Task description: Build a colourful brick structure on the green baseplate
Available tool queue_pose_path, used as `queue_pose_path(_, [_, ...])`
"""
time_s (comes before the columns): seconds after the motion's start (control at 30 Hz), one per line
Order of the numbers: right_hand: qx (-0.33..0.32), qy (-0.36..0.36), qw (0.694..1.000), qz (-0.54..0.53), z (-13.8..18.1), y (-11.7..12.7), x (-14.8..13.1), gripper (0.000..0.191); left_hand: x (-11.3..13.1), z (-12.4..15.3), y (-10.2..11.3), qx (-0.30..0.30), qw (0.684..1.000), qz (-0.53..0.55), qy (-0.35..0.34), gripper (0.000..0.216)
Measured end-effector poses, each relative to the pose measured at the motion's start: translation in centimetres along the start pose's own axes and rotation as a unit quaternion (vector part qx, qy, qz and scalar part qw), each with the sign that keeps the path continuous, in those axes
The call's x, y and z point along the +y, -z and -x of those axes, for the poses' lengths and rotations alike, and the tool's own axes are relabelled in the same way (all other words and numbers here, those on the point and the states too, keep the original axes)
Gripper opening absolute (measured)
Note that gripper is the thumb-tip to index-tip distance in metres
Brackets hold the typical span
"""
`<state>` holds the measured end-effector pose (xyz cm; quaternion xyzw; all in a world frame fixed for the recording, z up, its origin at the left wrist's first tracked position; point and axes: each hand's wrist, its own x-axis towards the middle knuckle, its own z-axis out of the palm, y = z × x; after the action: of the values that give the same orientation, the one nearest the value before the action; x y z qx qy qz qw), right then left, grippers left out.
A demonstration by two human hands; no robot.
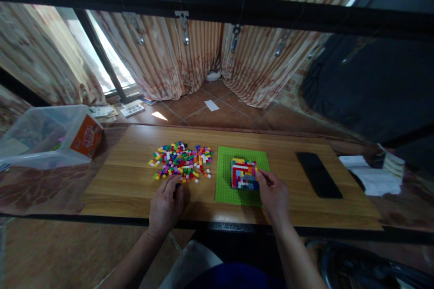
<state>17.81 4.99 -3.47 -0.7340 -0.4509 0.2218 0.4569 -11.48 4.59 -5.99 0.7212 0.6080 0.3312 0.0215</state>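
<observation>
Left hand: fingers curled downward, fingertips at the near edge of the loose bricks; whether one is pinched there cannot be told.

Right hand: thumb and forefinger drawn close together, tips at the right side of the brick assembly; whether they grip it, or a small piece against it, cannot be told.

Brick assembly, multicoloured, one: immediately left of the right fingertips and slightly beyond; well to the right of the left hand. Right hand the nearer. Outline blocky, with no clear long axis; sides run roughly square to those of the green baseplate on which it sits.

Green baseplate, studded, one: under the assembly, extending beyond it and to its left; near right corner partly behind the right hand.

Loose bricks, mixed colours, many: directly beyond the left hand, spread widest from left to right; left of the baseplate and apart from it.

Black flat slab, one: right of the right hand, lying on the tabletop, long axis slanting.
</observation>
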Motion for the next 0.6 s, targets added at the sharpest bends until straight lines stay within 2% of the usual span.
queue_pose_path(0.3, [0.002,-0.071,0.996,-0.058,-2.2,-0.1,0.9,0.051,0.2,0.0,0.2,-0.002,1.000,0.000,0.004,0.025])
queue_pose_path(0.6, [-0.004,-0.065,0.998,-0.020,-2.7,-0.7,0.9,0.045,0.4,-0.1,0.3,-0.008,1.000,0.001,0.009,0.026])
